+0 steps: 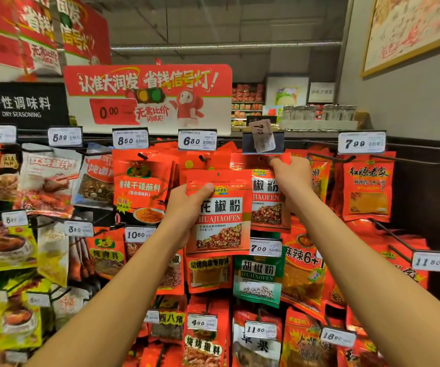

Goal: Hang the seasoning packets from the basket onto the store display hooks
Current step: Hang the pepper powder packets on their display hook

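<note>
The left hand grips a red HUAJIAOFEN packet by its upper left edge, thumb across the front face and the remaining fingers behind it; the packet is held upright in front of the display, clear of any hook. The right hand is raised to the top of a second HUAJIAOFEN packet, which hangs just behind and to the right of the first. Its fingers pinch the red header strip of that packet directly below a tilted price-tag holder, where a loose 7.00 label sits askew. Whether the hook passes through the header hole cannot be determined. The two packets overlap, the left-hand one in front. A green HUJIAOFEN packet hangs below them, under a 7.00 price tag. To the left, a 6.30 price tag marks the neighbouring hook. A red promotional sign stands above the display rail.
</note>
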Tool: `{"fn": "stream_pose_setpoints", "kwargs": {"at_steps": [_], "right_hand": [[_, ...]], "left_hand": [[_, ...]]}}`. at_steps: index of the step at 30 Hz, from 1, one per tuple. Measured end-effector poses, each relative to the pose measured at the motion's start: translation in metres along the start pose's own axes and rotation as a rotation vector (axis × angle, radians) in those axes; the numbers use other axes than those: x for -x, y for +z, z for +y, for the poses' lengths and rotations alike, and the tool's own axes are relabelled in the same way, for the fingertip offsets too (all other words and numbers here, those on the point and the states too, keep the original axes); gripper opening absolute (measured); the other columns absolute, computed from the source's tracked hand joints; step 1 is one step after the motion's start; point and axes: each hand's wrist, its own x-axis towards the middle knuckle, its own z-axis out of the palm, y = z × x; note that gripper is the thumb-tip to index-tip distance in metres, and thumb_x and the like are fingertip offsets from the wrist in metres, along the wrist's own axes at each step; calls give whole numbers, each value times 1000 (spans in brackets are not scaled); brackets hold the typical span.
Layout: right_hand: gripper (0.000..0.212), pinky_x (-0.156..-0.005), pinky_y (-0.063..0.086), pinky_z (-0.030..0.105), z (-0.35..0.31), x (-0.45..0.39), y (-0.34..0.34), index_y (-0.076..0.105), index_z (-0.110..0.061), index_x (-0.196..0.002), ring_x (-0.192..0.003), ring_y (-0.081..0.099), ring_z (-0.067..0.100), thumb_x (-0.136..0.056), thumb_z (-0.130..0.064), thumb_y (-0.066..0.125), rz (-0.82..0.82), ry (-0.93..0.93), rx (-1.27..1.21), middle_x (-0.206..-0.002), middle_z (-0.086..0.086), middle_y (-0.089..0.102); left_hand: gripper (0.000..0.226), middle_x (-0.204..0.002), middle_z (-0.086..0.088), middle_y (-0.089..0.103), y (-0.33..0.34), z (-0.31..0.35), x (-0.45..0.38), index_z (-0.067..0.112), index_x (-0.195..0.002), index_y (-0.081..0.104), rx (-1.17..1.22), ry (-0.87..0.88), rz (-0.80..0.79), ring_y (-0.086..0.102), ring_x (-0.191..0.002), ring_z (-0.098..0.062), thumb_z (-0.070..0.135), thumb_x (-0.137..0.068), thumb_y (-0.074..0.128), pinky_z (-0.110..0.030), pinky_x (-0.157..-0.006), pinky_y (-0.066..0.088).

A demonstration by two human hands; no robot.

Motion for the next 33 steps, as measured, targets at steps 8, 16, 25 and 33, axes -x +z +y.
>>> {"fn": "stream_pose_setpoints", "kwargs": {"at_steps": [8, 16, 25, 33], "right_hand": [[33, -67, 57, 48, -4, 5, 4, 69, -7, -70, -70, 70, 32, -84, -37, 70, 32, -135, 102, -71, 7, 73], [31, -56, 47, 33, -1, -3, 0, 64, -13, -59, -59, 62, 19, -87, -27, 69, 122, -150, 78, -62, 1, 68], [40, -50, 40, 27, 6, -6, -1, 56, -18, -50, -51, 56, 12, -86, -29, 71, 118, -154, 108, -54, -7, 61], [32, -66, 55, 42, 6, -7, 3, 69, -8, -65, -73, 69, 27, -86, -32, 69, 108, -167, 175, -69, 4, 71]], "left_hand": [[13, -88, -7, 79, -3, -6, 1, 14, -99, 70, 15, 0, 17, 77, -77, -23, 26, -95, 69, -35, -65, 60], [10, -85, -5, 79, -7, -4, -1, 15, -93, 69, 36, 10, 23, 77, -74, -21, 25, -95, 69, -28, -57, 59], [13, -91, -7, 79, 0, -5, -1, 14, -102, 68, 31, 7, -1, 77, -80, -23, 25, -95, 69, -35, -66, 60], [10, -90, -8, 79, 0, -5, -3, 16, -95, 68, 26, 13, 5, 77, -80, -25, 26, -95, 69, -39, -70, 62]]}}
